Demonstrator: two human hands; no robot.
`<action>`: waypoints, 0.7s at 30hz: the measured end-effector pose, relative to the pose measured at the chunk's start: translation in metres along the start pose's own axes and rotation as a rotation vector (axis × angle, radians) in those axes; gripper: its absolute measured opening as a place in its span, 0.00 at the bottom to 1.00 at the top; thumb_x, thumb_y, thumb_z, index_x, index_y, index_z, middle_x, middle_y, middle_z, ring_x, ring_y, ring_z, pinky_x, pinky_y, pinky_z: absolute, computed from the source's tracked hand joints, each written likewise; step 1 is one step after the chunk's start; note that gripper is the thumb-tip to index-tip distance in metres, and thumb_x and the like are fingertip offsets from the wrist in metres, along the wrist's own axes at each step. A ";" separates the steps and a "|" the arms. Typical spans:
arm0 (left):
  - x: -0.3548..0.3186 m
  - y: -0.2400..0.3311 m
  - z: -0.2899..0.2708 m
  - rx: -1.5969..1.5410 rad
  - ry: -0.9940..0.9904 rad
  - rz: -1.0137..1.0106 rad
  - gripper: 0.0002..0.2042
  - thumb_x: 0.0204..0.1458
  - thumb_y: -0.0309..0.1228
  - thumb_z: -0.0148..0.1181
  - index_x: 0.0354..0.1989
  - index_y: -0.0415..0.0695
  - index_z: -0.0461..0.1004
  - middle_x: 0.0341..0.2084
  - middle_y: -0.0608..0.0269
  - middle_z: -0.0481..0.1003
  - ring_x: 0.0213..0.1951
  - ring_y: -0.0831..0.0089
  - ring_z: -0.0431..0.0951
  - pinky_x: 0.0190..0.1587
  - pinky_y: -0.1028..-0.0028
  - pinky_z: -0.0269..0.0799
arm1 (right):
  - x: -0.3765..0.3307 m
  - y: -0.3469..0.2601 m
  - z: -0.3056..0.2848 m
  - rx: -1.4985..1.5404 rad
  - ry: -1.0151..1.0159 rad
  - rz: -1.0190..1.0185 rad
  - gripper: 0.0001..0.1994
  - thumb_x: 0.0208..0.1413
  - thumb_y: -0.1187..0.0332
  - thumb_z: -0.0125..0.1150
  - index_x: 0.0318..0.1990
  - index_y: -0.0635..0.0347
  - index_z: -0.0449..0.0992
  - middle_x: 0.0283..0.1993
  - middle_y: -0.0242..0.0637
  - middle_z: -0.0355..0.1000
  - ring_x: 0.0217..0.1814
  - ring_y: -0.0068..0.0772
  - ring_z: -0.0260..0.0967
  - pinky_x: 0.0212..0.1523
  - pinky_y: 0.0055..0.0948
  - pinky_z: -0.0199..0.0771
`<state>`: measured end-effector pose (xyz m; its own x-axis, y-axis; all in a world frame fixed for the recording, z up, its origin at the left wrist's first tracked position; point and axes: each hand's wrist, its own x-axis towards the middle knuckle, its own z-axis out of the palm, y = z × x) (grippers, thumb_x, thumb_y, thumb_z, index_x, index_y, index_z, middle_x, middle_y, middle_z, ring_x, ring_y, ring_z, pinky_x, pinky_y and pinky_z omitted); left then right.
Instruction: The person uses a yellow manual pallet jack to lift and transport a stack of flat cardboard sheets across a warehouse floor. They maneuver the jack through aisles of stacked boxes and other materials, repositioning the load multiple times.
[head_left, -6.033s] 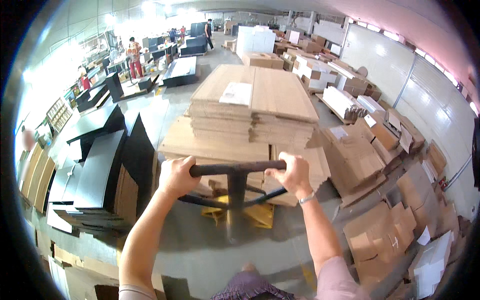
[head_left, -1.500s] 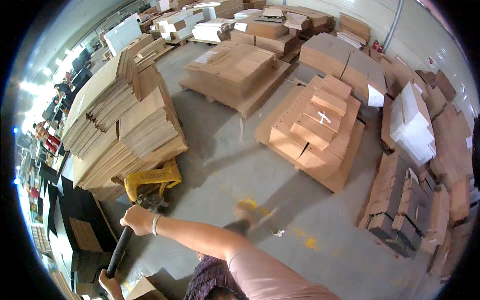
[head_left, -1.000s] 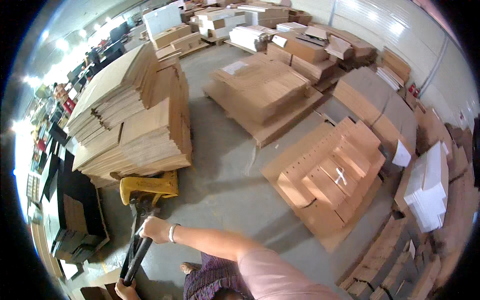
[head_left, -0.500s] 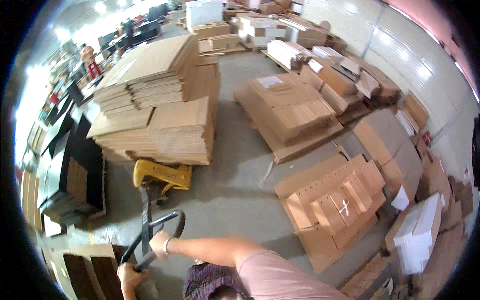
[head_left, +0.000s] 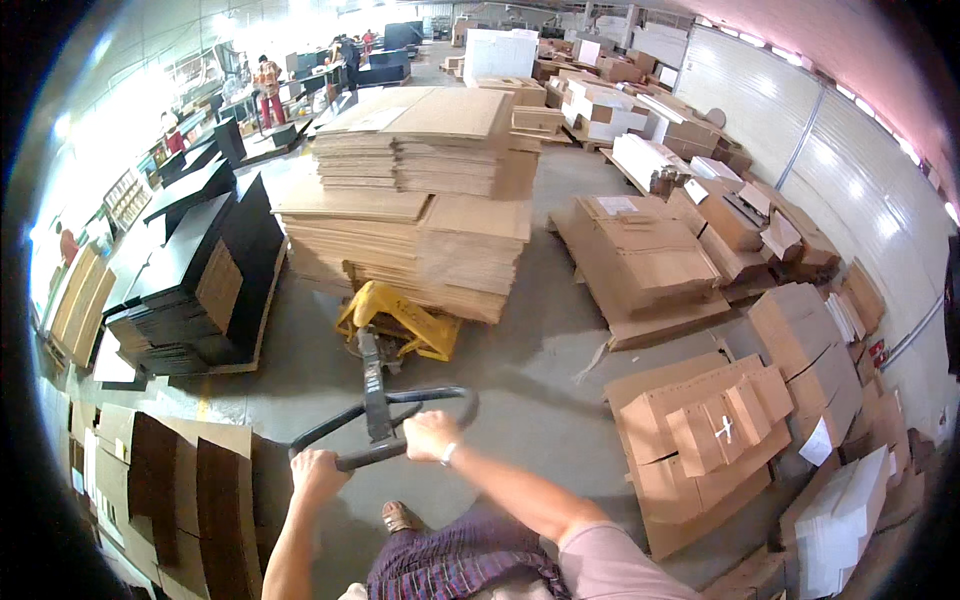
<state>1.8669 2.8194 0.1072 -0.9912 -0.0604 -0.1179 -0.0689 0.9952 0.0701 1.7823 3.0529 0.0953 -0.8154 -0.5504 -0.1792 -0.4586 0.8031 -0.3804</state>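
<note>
Left hand [head_left: 318, 474] and right hand [head_left: 432, 437] are clamped on the dark loop handle [head_left: 373, 457] — I have the grip done. At between eleven and twelve o'clock sits the yellow pallet truck [head_left: 405, 318], the brown cardboard stack [head_left: 470, 250] just beyond it. Forks are hidden, so I can't tell whether it's lifted — or how much work is left.

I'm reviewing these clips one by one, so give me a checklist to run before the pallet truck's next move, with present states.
1. Left hand on the black handle: ok, gripping it.
2. Right hand on the black handle: ok, gripping it.
3. Yellow pallet truck with forks fully under the cardboard stack: cannot tell, hidden.
4. Cardboard stack edges flush: not ok, layers jut unevenly.
5. Sandalled foot apart from the yellow body: ok.
</note>
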 end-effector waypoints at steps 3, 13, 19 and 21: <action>0.005 -0.052 -0.009 0.043 -0.110 0.082 0.18 0.41 0.51 0.65 0.28 0.48 0.83 0.26 0.54 0.79 0.35 0.56 0.80 0.40 0.60 0.73 | 0.007 -0.047 0.007 -0.026 -0.029 0.071 0.12 0.40 0.68 0.55 0.30 0.63 0.81 0.34 0.52 0.78 0.39 0.50 0.78 0.42 0.41 0.77; 0.045 -0.104 -0.048 -0.077 -0.442 0.401 0.23 0.45 0.54 0.59 0.27 0.42 0.82 0.28 0.49 0.80 0.36 0.53 0.81 0.41 0.60 0.75 | 0.039 -0.085 -0.016 -0.079 -0.255 0.227 0.13 0.34 0.66 0.57 0.30 0.54 0.82 0.33 0.51 0.77 0.40 0.55 0.75 0.43 0.48 0.74; 0.117 -0.137 -0.097 -0.202 -0.245 0.551 0.23 0.45 0.54 0.59 0.22 0.42 0.79 0.20 0.53 0.78 0.29 0.53 0.81 0.35 0.60 0.76 | 0.113 -0.087 -0.090 -0.172 -0.268 0.196 0.13 0.40 0.54 0.65 0.32 0.49 0.82 0.31 0.44 0.77 0.38 0.50 0.76 0.40 0.45 0.74; 0.144 -0.140 -0.131 -0.213 -0.287 0.563 0.18 0.45 0.46 0.59 0.21 0.41 0.79 0.21 0.49 0.78 0.29 0.53 0.81 0.35 0.59 0.76 | 0.138 -0.083 -0.114 -0.190 -0.282 0.196 0.15 0.40 0.52 0.66 0.31 0.51 0.81 0.29 0.44 0.77 0.37 0.50 0.75 0.39 0.45 0.73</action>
<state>1.7196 2.6610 0.2097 -0.8151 0.5161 -0.2632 0.3998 0.8299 0.3892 1.6679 2.9361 0.2055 -0.7770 -0.4025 -0.4840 -0.3828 0.9125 -0.1443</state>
